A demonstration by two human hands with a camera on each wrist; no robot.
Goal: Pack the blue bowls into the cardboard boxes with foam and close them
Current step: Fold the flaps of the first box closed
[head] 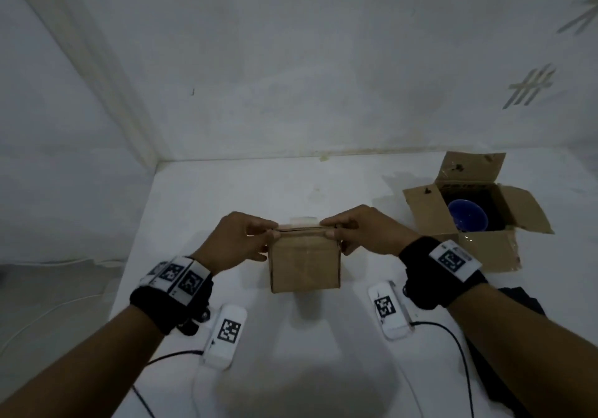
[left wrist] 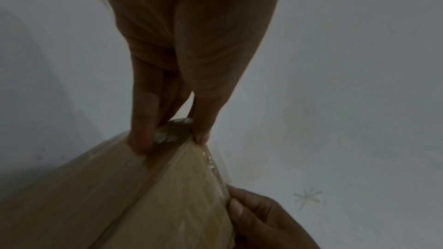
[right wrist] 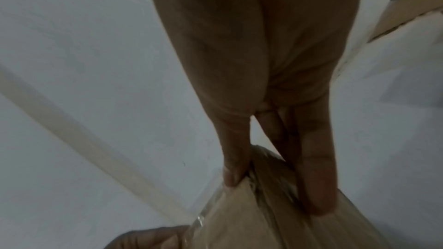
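A small brown cardboard box (head: 304, 265) stands in the middle of the white table with its top flaps folded down. My left hand (head: 270, 231) pinches the top left edge of it, thumb on the near side and fingers on top (left wrist: 141, 139). On the top right edge my right hand (head: 330, 228) pinches the same way (right wrist: 275, 186). Clear tape shows along the box's top seam (left wrist: 210, 162). At the right, a larger cardboard box (head: 498, 249) stands with its flaps open and a blue bowl (head: 467, 218) inside. What the small box holds is hidden.
Two white marker blocks (head: 226, 333) (head: 390, 310) with dark cables lie on the table close in front of the small box. A dark cloth (head: 517, 304) lies at the right front. White walls stand close behind and to the left; the table's left edge (head: 136, 255) drops off.
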